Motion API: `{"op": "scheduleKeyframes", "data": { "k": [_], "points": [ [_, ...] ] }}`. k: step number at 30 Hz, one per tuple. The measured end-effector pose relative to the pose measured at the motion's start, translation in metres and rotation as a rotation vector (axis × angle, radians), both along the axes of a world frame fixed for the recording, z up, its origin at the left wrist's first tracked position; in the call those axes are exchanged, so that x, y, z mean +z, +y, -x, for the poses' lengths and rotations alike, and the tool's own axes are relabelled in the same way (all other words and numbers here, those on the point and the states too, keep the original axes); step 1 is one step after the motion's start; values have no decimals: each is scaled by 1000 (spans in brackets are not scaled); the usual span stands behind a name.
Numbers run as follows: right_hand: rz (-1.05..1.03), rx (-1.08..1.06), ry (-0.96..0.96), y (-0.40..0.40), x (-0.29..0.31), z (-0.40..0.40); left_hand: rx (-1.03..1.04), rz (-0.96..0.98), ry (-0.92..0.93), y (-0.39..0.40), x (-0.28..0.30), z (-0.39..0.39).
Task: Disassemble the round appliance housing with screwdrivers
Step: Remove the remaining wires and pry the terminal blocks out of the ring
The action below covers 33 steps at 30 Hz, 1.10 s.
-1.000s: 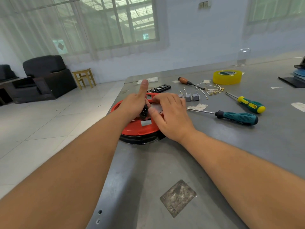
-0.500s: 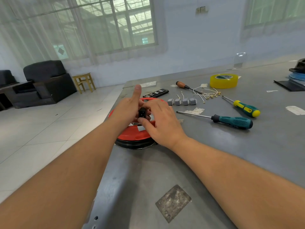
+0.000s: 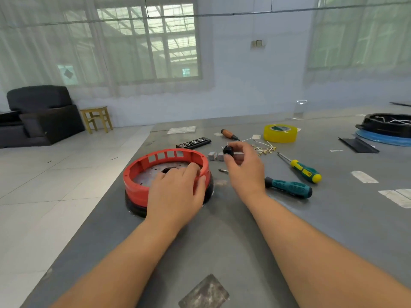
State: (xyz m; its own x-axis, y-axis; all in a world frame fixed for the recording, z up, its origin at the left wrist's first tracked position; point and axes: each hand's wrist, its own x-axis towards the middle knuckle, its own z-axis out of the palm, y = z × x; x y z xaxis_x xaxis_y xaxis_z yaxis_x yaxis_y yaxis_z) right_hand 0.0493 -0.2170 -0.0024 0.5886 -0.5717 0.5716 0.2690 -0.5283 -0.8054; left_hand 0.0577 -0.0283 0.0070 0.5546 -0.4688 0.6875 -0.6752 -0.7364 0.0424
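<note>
Red round housing (image 3: 142,187) on the grey table (image 3: 255,241), near its left edge, atop a black base; left hand (image 3: 178,194) over its near rim, fingers (image 3: 191,172) draped inside. Right hand (image 3: 246,172) raised just beside, pinching small black part (image 3: 228,150). Teal screwdriver (image 3: 289,187) and green-yellow screwdriver (image 3: 304,171) lying to the right
</note>
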Motion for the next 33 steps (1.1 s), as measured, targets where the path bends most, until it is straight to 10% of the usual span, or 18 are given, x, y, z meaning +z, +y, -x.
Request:
{"op": "scheduleKeyframes", "data": {
  "k": [15,33],
  "points": [
    [206,-40,326,-50,14,-50,133,-42,-186,-3,-22,-13],
    [704,115,484,-25,10,-164,286,191,99,6,-33,-36]
  ]
}}
